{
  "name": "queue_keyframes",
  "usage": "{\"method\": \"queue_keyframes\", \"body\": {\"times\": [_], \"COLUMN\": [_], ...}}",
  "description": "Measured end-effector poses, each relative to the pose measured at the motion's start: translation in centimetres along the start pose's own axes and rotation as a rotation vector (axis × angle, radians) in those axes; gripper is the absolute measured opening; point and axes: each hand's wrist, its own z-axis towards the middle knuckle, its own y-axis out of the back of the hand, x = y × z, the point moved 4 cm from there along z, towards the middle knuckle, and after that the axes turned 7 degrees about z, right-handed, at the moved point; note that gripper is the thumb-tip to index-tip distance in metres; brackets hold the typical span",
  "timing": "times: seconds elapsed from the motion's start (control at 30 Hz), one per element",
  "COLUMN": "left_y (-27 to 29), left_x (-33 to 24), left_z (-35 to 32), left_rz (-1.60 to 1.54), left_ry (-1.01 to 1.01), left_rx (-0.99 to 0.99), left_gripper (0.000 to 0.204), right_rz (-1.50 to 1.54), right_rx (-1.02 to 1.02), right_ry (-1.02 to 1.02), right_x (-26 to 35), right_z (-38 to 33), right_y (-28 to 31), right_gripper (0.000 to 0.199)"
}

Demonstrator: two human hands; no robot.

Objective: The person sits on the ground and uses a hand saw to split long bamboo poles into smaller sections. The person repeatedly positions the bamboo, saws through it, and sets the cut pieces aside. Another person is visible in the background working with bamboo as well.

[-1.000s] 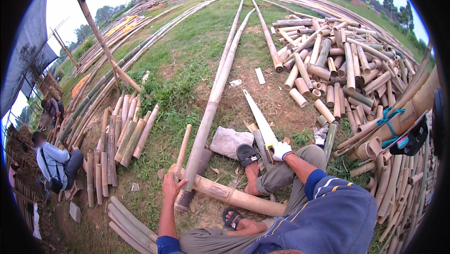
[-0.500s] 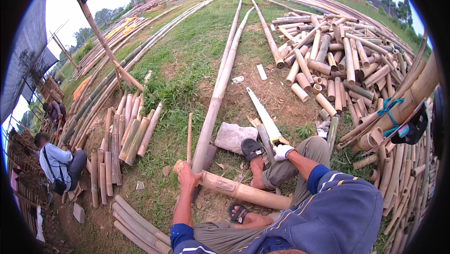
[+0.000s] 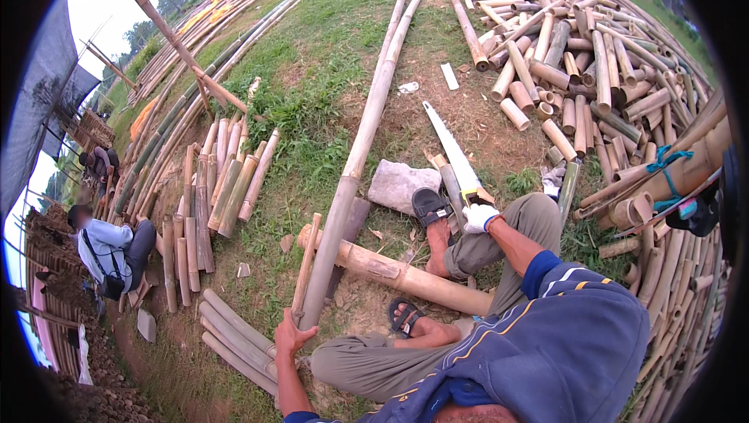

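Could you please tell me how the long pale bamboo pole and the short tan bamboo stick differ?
The long pale bamboo pole reaches far across the grass; the short tan bamboo stick is far shorter. The pole is thicker and greyer, the stick slimmer and browner. Both have near ends beside the bare left hand.

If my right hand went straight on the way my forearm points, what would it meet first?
Leaving aside the saw it holds, your right hand would likely meet the short bamboo piece to its left first, though depth is unclear and it might pass above.
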Motion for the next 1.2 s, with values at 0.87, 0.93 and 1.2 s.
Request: {"method": "queue_keyframes", "body": {"times": [0.87, 0.93, 1.2], "left_y": [-2.8, -2.7, -4.2], "left_x": [-4.7, -6.4, -9.2], "left_z": [2.3, 4.2, 9.8], "left_rz": [-0.134, -0.092, -0.106], "left_ry": [-0.118, -0.145, -0.165], "left_rx": [-0.284, -0.189, -0.185], "left_gripper": [0.073, 0.076, 0.081], "right_rz": [0.085, 0.070, 0.075], "right_rx": [0.019, 0.073, 0.029], "right_ry": [0.181, 0.125, 0.184], "right_x": [0.0, -0.5, 0.5], "right_z": [1.1, 1.1, 1.1], "right_y": [-2.1, -1.8, -2.1], "right_gripper": [0.047, 0.049, 0.045]}}
